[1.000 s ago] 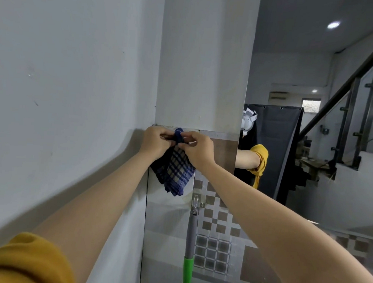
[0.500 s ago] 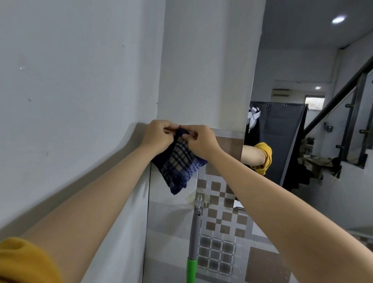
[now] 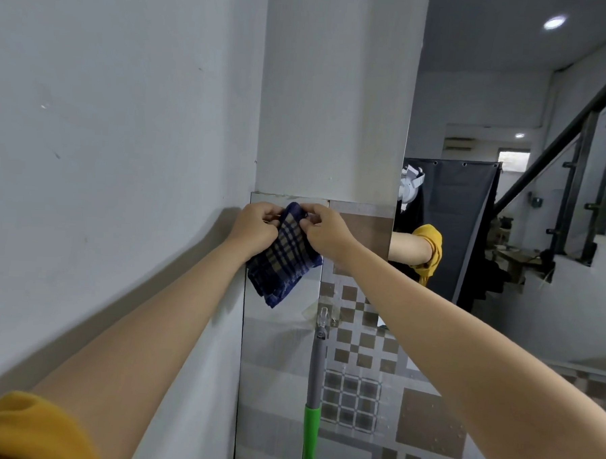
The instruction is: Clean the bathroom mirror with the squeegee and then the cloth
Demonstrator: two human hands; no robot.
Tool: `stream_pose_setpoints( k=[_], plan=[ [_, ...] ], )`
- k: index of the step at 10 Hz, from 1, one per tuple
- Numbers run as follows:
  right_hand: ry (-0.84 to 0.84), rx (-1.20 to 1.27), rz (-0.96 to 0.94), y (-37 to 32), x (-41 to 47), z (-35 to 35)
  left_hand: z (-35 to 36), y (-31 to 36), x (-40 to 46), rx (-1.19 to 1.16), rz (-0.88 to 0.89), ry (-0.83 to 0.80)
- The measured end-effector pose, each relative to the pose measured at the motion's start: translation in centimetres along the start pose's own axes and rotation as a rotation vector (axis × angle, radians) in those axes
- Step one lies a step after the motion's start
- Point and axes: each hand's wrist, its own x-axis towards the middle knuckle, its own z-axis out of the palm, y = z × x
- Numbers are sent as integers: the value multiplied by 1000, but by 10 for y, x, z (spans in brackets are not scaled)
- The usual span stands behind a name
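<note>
A blue plaid cloth [image 3: 286, 254] hangs against the tiled wall [image 3: 277, 361] at the top edge of the tiles, pinched at its upper corner by both hands. The left hand [image 3: 256, 228] and right hand [image 3: 324, 232] close fingers on the fabric, nearly touching. Below, a green-handled squeegee [image 3: 313, 405] hangs from a hook [image 3: 323, 318] (mirror [image 3: 502, 275] to the right).

Single head view — faces wall corner [image 3: 258, 121], close, arm's reach.
</note>
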Motion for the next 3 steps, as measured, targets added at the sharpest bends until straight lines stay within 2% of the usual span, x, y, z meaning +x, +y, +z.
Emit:
stream_pose_setpoints(
  k=[2,3],
  plan=[
    [124,79,30,4,-25,-4,-3,10,-20,24,-50,4],
    [251,122,22,-3,-39,-5,1,22,-31,-1,-12,90]
  ],
)
